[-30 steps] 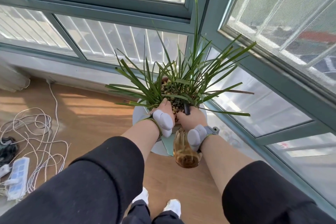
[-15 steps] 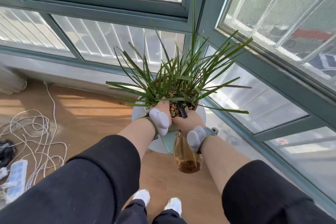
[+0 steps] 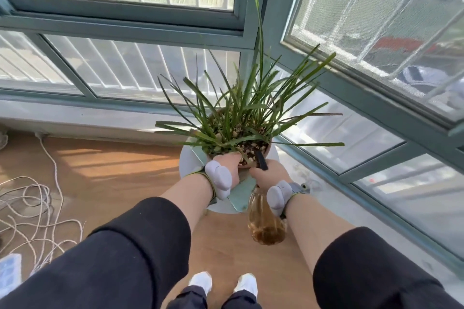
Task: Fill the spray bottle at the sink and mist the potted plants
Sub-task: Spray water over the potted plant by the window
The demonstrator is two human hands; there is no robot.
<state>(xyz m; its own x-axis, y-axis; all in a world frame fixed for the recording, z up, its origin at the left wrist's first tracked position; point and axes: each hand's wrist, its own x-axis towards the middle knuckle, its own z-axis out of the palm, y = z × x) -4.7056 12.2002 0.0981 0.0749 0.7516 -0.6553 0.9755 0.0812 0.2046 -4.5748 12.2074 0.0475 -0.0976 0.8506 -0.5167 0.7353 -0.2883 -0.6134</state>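
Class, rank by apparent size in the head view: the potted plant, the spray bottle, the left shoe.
1. potted plant
2. spray bottle
3. left shoe, partly hidden and farther off, so unsure.

The right hand (image 3: 270, 175) grips the amber translucent plastic spray bottle (image 3: 266, 229) and covers its neck and trigger, so the lie of the fingers there cannot be told. The fingers of the left hand (image 3: 227, 167) vanish under the long green leaves (image 3: 251, 108) at the rim of the pinkish round pot (image 3: 247, 164). The pot and both hands hide most of the pale round surface (image 3: 190, 165). The left edge cuts off a blurred white power strip (image 3: 10, 269).
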